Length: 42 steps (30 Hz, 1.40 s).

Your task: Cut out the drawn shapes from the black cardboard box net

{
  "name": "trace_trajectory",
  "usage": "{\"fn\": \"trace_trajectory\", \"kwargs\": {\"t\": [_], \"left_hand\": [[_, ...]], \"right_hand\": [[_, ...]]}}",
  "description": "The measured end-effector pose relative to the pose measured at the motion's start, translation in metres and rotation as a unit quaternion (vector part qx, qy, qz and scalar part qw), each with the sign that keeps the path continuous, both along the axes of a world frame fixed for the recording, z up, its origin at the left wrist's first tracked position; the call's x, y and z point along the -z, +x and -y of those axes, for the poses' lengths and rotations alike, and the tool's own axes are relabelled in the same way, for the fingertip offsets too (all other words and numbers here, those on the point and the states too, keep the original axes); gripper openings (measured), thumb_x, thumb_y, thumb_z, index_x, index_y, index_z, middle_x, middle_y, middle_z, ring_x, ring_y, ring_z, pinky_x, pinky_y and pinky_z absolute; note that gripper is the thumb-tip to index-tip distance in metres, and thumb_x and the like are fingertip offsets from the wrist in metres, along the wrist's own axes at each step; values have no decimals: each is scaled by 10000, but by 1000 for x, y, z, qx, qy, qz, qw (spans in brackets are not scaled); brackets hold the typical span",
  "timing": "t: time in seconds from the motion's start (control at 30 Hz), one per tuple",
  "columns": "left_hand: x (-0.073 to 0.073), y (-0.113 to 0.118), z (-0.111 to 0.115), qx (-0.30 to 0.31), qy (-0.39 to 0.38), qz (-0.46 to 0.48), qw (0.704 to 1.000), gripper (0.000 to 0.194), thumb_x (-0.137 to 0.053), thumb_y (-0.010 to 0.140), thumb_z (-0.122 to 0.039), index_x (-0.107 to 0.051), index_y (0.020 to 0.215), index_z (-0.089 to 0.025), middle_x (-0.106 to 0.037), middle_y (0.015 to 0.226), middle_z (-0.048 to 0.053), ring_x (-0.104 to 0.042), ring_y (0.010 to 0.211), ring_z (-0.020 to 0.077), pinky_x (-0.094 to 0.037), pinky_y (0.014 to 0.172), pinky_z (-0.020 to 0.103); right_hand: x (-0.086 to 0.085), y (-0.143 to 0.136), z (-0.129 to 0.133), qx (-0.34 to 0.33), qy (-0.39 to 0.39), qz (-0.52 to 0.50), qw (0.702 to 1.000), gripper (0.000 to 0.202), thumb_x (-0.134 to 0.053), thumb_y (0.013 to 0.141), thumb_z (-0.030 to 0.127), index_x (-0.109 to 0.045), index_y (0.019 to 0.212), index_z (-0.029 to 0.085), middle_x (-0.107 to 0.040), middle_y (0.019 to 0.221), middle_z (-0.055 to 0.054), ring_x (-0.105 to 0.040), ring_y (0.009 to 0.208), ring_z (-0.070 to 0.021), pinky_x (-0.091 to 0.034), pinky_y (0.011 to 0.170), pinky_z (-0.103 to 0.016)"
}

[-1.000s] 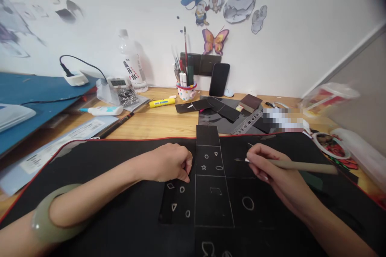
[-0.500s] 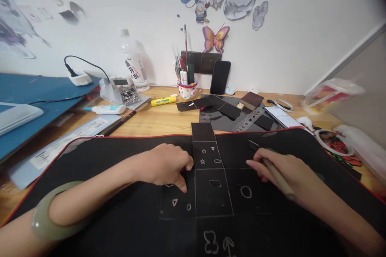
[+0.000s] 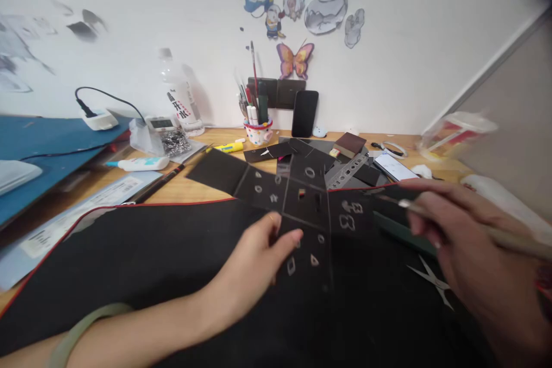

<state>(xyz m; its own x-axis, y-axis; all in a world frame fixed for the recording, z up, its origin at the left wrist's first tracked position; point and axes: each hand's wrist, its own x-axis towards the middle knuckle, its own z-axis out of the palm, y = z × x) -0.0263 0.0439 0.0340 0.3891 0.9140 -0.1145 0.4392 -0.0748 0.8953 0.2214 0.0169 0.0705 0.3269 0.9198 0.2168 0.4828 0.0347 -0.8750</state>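
My left hand [image 3: 254, 259] grips the lower part of a black cross-shaped card [image 3: 259, 190], thumb on top. The card is raised off the black desk mat [image 3: 172, 264] and turned, its flaps spread away to the left and back. Small outlined shapes cover it: circles, a star, triangles and flower-like figures. A rectangular opening in the middle panel shows colour through it. To the right, my right hand [image 3: 466, 259], blurred, is closed round the handle of a craft knife [image 3: 426, 210], apart from the card. Small scissors [image 3: 435, 283] lie open by that hand.
A dark green flat strip [image 3: 405, 234] lies on the mat near the right hand. Behind are a pen cup [image 3: 257, 131], a yellow tube [image 3: 226, 147], a shape stencil [image 3: 345, 175], black card pieces and phones. A water bottle [image 3: 179, 98] stands at the back left.
My left hand has lifted the black card off the mat and turned it. The right hand has moved right with the knife. Scissors and a green strip now show on the mat.
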Motion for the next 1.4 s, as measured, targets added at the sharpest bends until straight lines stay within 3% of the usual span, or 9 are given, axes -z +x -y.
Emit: {"fn": "trace_trajectory", "kwargs": {"t": [0.07, 0.17, 0.23, 0.33, 0.43, 0.53, 0.87, 1.1, 1.4], "left_hand": [[-7, -2, 6, 151, 47, -182, 971, 365, -391, 869, -452, -527, 702, -158, -567, 592, 4, -525, 480, 125, -383, 484, 231], [-22, -5, 10, 217, 201, -387, 873, 397, -431, 866, -414, -568, 605, -148, -576, 528, 50, -556, 481, 185, -370, 463, 262], [-25, -2, 16, 248, 305, -359, 846, 309, -434, 880, -328, -580, 664, -161, -601, 591, 36, -557, 498, 166, -368, 444, 245], [-11, 9, 30, 320, 455, -261, 789, 124, -474, 851, -213, -583, 813, -169, -643, 788, 26, -587, 645, 156, -408, 455, 227], [16, 23, 43, 316, 561, -249, 723, 240, -388, 873, -191, -565, 1021, -127, -634, 1023, 73, -602, 859, 199, -443, 453, 227], [35, 34, 47, 300, 616, -260, 680, 290, -366, 865, -169, -563, 1065, -95, -631, 1052, 106, -608, 897, 228, -479, 480, 247], [31, 40, 46, 183, 638, -352, 660, 323, -437, 703, -119, -654, 902, 13, -668, 825, 232, -663, 688, 305, -530, 496, 317], [33, 36, 46, 178, 649, -339, 657, 323, -417, 695, -100, -666, 884, -17, -681, 782, 197, -665, 619, 274, -518, 451, 272], [35, 27, 35, 206, 670, -309, 643, 289, -391, 758, -85, -634, 904, -33, -693, 785, 144, -662, 642, 209, -514, 508, 236]], "right_hand": [[2, -21, 1, -53, -55, -51, 996, 183, -564, 757, 404, -584, 800, 227, -499, 538, 3, -397, 464, -107, -241, 394, -244], [3, -35, -2, -121, -157, -63, 978, 221, -611, 706, 389, -539, 620, 198, -499, 498, 10, -332, 422, -75, -206, 381, -227], [3, -36, -5, -136, -171, -67, 974, 216, -635, 682, 357, -518, 603, 194, -461, 487, 27, -323, 435, -69, -204, 389, -219], [5, -30, -6, -136, -148, -98, 975, 217, -646, 681, 306, -468, 619, 198, -359, 502, 59, -281, 456, -61, -187, 398, -208], [9, -25, -3, -131, -135, -123, 974, 237, -637, 703, 305, -440, 628, 198, -317, 529, 66, -237, 463, -59, -166, 394, -207], [16, -20, 4, -111, -136, -135, 975, 253, -636, 713, 319, -436, 622, 195, -319, 518, 69, -240, 458, -58, -168, 396, -208], [28, -20, 8, -90, -170, -146, 970, 193, -610, 732, 339, -477, 690, 206, -454, 529, 52, -345, 440, -66, -241, 392, -189], [33, -32, 1, -190, -167, -79, 964, 120, -596, 721, 216, -480, 694, 205, -433, 610, 44, -367, 542, -83, -280, 474, -209], [50, -49, -16, -184, -160, -15, 970, 248, -557, 760, 243, -381, 590, 200, -381, 542, 60, -334, 509, -82, -262, 475, -226]]}}
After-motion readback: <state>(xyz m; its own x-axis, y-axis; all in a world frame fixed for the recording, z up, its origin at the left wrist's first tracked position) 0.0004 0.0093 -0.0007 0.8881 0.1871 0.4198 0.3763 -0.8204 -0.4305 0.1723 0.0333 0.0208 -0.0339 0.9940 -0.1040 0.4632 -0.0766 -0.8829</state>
